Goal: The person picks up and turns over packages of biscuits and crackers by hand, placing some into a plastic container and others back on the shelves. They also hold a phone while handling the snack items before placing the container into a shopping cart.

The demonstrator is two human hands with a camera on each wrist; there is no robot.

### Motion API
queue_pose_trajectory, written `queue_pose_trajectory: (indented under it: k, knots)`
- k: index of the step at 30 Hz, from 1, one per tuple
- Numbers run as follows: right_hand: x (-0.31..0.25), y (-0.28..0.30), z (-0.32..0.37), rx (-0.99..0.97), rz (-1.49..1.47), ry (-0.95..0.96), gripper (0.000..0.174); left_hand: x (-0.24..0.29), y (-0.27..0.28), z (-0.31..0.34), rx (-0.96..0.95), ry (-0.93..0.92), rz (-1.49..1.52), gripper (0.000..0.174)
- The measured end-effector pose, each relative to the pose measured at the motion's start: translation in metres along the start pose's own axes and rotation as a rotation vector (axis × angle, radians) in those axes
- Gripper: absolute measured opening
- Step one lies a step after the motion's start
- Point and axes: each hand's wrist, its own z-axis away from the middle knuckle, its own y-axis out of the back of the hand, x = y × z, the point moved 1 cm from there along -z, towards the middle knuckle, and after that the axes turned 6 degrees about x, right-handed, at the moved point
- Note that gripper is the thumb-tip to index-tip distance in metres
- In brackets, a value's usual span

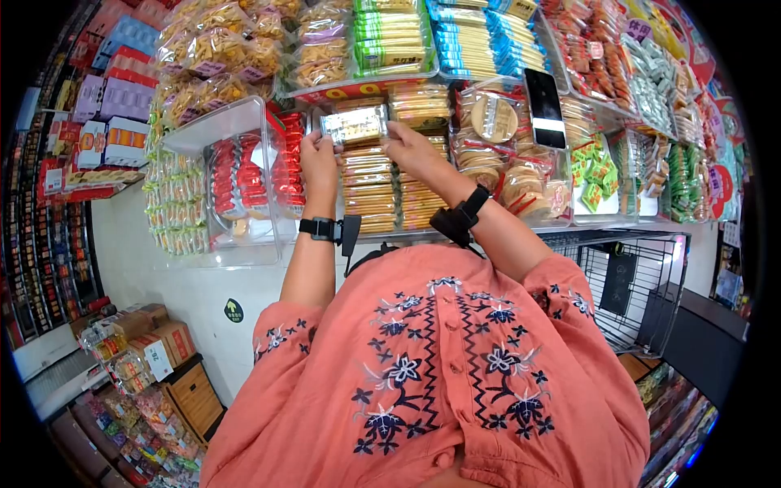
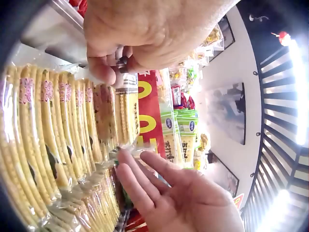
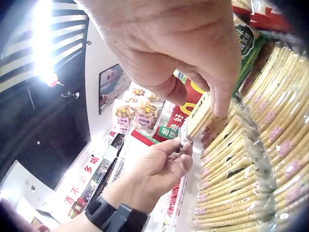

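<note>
A clear-wrapped packet of crackers [image 1: 354, 124] is held up over the front display bin. My left hand [image 1: 320, 163] pinches its left end between thumb and fingers, which shows in the right wrist view on the packet [image 3: 199, 121]. My right hand [image 1: 413, 154] is at the packet's other end, fingertips right by the wrapper. In the left wrist view the right hand's fingers [image 2: 137, 186] are fairly straight, palm showing. Below both hands lie rows of long wrapped crackers [image 1: 370, 191], packed on edge.
Left of these crackers is a clear bin with red-wrapped snacks [image 1: 289, 167]. To the right are round wrapped crackers [image 1: 492, 118], with a phone [image 1: 545, 108] beside them. Raised bins with green packets [image 1: 392, 37] stand behind. A wire cart [image 1: 622, 276] is at lower right.
</note>
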Motion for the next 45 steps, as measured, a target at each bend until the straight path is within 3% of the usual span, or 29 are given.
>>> queue_pose_trajectory:
  k: [5, 7, 11, 14, 17, 20, 23, 26, 29, 30, 32, 33, 34, 37, 39, 40, 41, 43, 44, 45]
  knots:
    - [-0.003, 0.009, 0.008, -0.091, 0.117, -0.028, 0.056, -0.011, -0.011, -0.017, -0.002, 0.045, 0.136, 0.040]
    - [0.002, 0.009, 0.011, -0.076, 0.118, 0.013, 0.055, -0.004, -0.010, -0.017, -0.032, 0.061, 0.101, 0.038]
    - [-0.005, 0.017, 0.024, -0.140, 0.051, -0.083, 0.048, -0.003, -0.009, -0.025, -0.068, 0.006, 0.032, 0.031]
    - [-0.001, 0.019, 0.029, -0.179, -0.001, -0.106, 0.041, -0.035, -0.006, -0.051, -0.015, -0.275, -0.318, 0.040]
    - [-0.013, 0.021, 0.038, -0.258, -0.061, -0.236, 0.036, -0.016, -0.007, -0.033, 0.066, -0.490, -0.609, 0.049]
    - [-0.011, 0.024, 0.048, -0.294, -0.122, -0.329, 0.035, 0.002, -0.003, -0.026, -0.111, -0.387, -0.675, 0.053]
    - [-0.031, 0.030, 0.061, -0.266, -0.044, -0.300, 0.035, -0.018, -0.004, -0.031, 0.100, -0.612, -0.715, 0.047]
    - [-0.034, 0.041, 0.071, -0.242, -0.072, -0.257, 0.033, 0.014, -0.005, 0.002, 0.189, -0.830, -0.579, 0.041]
    - [-0.030, 0.048, 0.077, -0.191, -0.125, -0.253, 0.030, 0.058, -0.015, 0.044, -0.156, -0.462, -0.328, 0.037]
    - [-0.030, 0.049, 0.079, -0.174, -0.135, -0.262, 0.030, 0.056, -0.021, 0.051, -0.296, -0.421, -0.222, 0.032]
    - [-0.032, 0.049, 0.082, -0.150, -0.172, -0.288, 0.028, 0.093, -0.037, 0.088, -0.639, -0.499, -0.214, 0.021]
    - [-0.024, 0.049, 0.081, -0.134, -0.145, -0.188, 0.027, 0.095, -0.046, 0.104, -0.742, -0.450, -0.147, 0.016]
    - [-0.008, 0.047, 0.079, -0.121, -0.118, -0.088, 0.026, 0.108, -0.053, 0.119, -0.837, -0.651, -0.228, 0.016]
    - [0.007, 0.051, 0.082, -0.122, -0.117, 0.146, 0.025, 0.119, -0.062, 0.136, -0.901, -0.841, -0.258, 0.017]
    - [0.006, 0.058, 0.098, -0.116, -0.190, 0.339, 0.025, 0.124, -0.064, 0.147, -0.936, -0.847, -0.289, 0.016]
    - [0.015, 0.057, 0.097, -0.143, -0.138, 0.342, 0.025, 0.126, -0.064, 0.150, -0.947, -0.855, -0.286, 0.015]
    - [0.019, 0.057, 0.098, -0.107, -0.072, 0.263, 0.024, 0.127, -0.066, 0.151, -0.954, -0.868, -0.282, 0.015]
    - [0.004, 0.057, 0.099, -0.038, 0.054, 0.110, 0.022, 0.115, -0.067, 0.144, -0.939, -0.700, -0.281, 0.015]
    - [-0.037, 0.061, 0.099, -0.125, 0.144, -0.197, 0.025, 0.112, -0.068, 0.141, -0.899, -0.665, -0.287, 0.015]
    - [-0.023, 0.059, 0.097, -0.098, 0.098, -0.080, 0.025, 0.109, -0.070, 0.137, -0.859, -0.632, -0.290, 0.015]
